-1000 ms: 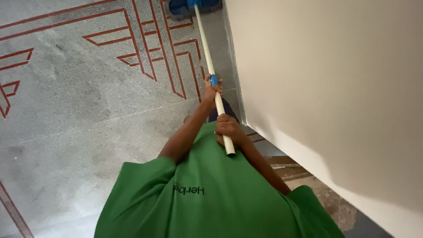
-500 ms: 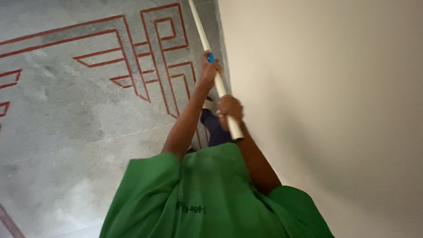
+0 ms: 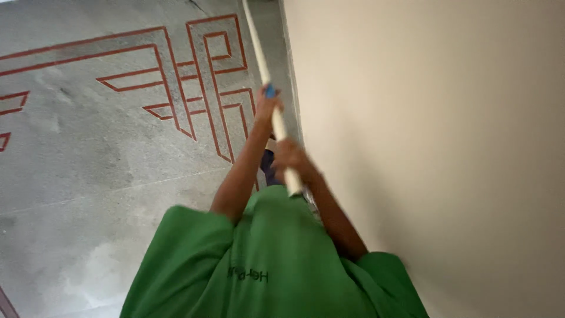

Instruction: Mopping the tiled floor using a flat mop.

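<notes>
Head view looks down on a long, pale, round plastic pole (image 3: 259,59) running from the person's chest up and away along the cream plaster wall (image 3: 441,147). Both fists are wrapped tight around it: the right hand (image 3: 291,160) near its butt end, the left hand (image 3: 266,106) farther along by a small blue band (image 3: 270,91). Left of the wall lies grey speckled stone floor (image 3: 88,159) with red inlaid lines (image 3: 200,88); the pole's far end is out of frame

The long white pole (image 3: 259,56) runs off the top edge, its far end unseen; both gripping hands are motion-blurred.
</notes>
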